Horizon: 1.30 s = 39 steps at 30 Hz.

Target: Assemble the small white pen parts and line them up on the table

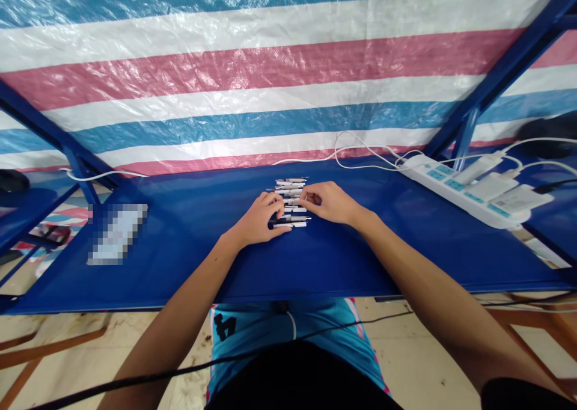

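Several slim white pens with dark tips (291, 184) lie side by side in a loose column on the blue table (189, 272), pointing left and right. At their left ends is my left hand (259, 220), its fingers bent against the pens and its thumb stretched apart along the lowest ones. My right hand (331, 202) is at the right ends, thumb and forefinger closed together over the end of a white pen in the middle of the column. The hands partly hide the middle pens.
A white power strip (433, 172) with plugged-in chargers stands at the right. White cables (356, 148) run along the back edge by a striped tarp (270, 67). A blurred-out flat object (119, 235) lies left. Blue metal posts (491, 85) frame the table.
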Available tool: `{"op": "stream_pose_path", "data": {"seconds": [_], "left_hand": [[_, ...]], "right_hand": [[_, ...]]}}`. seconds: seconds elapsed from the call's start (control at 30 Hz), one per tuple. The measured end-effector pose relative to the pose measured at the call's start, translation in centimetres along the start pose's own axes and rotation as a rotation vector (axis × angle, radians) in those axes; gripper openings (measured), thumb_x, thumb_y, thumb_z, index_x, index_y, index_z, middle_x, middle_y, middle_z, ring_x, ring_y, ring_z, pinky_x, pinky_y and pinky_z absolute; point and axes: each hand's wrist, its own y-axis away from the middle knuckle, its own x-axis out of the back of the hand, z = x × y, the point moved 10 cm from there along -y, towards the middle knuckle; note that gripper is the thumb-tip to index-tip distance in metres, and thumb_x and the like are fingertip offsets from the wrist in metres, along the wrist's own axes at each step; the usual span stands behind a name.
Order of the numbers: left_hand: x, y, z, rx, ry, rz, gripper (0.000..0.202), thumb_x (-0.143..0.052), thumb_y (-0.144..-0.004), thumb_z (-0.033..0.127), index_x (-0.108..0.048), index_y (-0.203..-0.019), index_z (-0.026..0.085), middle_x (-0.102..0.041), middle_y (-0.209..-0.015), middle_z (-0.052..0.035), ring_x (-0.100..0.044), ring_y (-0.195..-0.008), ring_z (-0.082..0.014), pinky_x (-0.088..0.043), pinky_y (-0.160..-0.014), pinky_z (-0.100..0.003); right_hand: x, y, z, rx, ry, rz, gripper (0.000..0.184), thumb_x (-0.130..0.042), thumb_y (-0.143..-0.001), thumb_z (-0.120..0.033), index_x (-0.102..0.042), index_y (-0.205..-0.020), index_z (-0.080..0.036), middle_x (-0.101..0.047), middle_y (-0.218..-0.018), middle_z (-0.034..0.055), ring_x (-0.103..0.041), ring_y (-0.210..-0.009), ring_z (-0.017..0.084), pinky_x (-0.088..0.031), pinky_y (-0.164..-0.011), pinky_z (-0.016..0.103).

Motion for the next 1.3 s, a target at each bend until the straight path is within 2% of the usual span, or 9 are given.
{"op": "stream_pose_path", "data": {"seconds": [0.43, 0.63, 0.8, 0.9, 0.97, 1.03, 1.17, 1.3], "left_hand": [[-0.1, -0.5, -0.4, 0.002, -0.039, 0.038, 0.032, -0.065, -0.091, 0.048, -0.046, -0.083, 0.024, -0.058, -0.111, -0.0101, -0.051, -0.106, -0.0298, -0.043, -0.102, -0.047], [0.1, -0.5, -0.3, 0.014, -0.052, 0.054, 0.031, -0.065, -0.091, 0.047, -0.047, -0.083, 0.024, -0.059, -0.11, -0.0097, -0.051, -0.104, -0.0296, -0.044, -0.101, -0.047], [1.4, -0.2, -0.5, 0.034, -0.047, 0.124, 0.031, -0.057, -0.095, 0.054, -0.054, -0.092, 0.023, -0.06, -0.11, -0.0103, -0.053, -0.106, -0.0296, -0.045, -0.102, -0.048], [3.1, 0.4, -1.9, 0.083, -0.066, 0.186, 0.037, -0.052, -0.097, 0.057, -0.059, -0.108, 0.022, -0.061, -0.12, -0.0125, -0.054, -0.117, -0.0315, -0.042, -0.109, -0.05], [4.0, 1.0, -3.5, 0.142, -0.08, 0.201, 0.049, -0.049, -0.097, 0.062, -0.06, -0.123, 0.022, -0.06, -0.132, -0.0144, -0.052, -0.127, -0.0334, -0.039, -0.115, -0.053], [4.4, 1.6, -5.5, 0.221, -0.092, 0.171, 0.062, -0.045, -0.096, 0.069, -0.057, -0.137, 0.023, -0.056, -0.145, -0.0152, -0.047, -0.139, -0.0354, -0.034, -0.12, -0.056], [3.6, 2.8, -9.1, 0.434, -0.155, 0.022, 0.082, -0.04, -0.094, 0.077, -0.045, -0.155, 0.022, -0.036, -0.168, -0.0172, -0.024, -0.158, -0.0408, -0.019, -0.126, -0.063], [2.6, 3.1, -9.6, 0.505, -0.242, -0.084, 0.088, -0.034, -0.095, 0.079, -0.035, -0.163, 0.024, -0.022, -0.175, -0.0118, -0.01, -0.162, -0.0398, -0.011, -0.128, -0.063]], "right_hand": [[0.4, -0.1, 0.2, -0.008, 0.019, 0.024, 0.017, -0.059, -0.09, -0.028, -0.069, -0.08, -0.018, -0.065, -0.069, 0.0024, -0.054, -0.062, 0.015, -0.036, -0.065, 0.027], [1.6, 0.0, 0.5, -0.007, 0.032, 0.113, 0.02, -0.059, -0.092, -0.032, -0.069, -0.08, -0.02, -0.066, -0.068, 0.0026, -0.055, -0.062, 0.016, -0.035, -0.061, 0.028], [3.6, 0.2, 1.9, -0.102, 0.071, 0.196, 0.02, -0.059, -0.093, -0.033, -0.07, -0.084, -0.02, -0.069, -0.073, 0.0051, -0.06, -0.068, 0.019, -0.041, -0.065, 0.03], [4.0, 0.3, 3.1, -0.131, 0.092, 0.173, 0.022, -0.062, -0.093, -0.039, -0.072, -0.096, -0.02, -0.073, -0.086, 0.0092, -0.066, -0.079, 0.024, -0.049, -0.073, 0.035], [3.6, 0.5, 4.1, -0.153, 0.104, 0.11, 0.033, -0.066, -0.09, -0.046, -0.072, -0.11, -0.02, -0.075, -0.106, 0.0134, -0.069, -0.096, 0.029, -0.054, -0.085, 0.042], [2.7, 0.7, 5.1, -0.157, 0.106, 0.011, 0.05, -0.07, -0.086, -0.055, -0.069, -0.124, -0.022, -0.071, -0.128, 0.0158, -0.067, -0.115, 0.035, -0.054, -0.099, 0.05], [1.3, 1.5, 6.9, -0.216, 0.108, -0.144, 0.088, -0.076, -0.074, -0.072, -0.06, -0.145, -0.022, -0.055, -0.154, 0.0186, -0.045, -0.146, 0.045, -0.043, -0.118, 0.058], [0.0, 2.0, 7.5, -0.292, 0.136, -0.263, 0.114, -0.074, -0.067, -0.082, -0.044, -0.16, -0.023, -0.037, -0.169, 0.0159, -0.023, -0.157, 0.047, -0.03, -0.127, 0.061]]}}
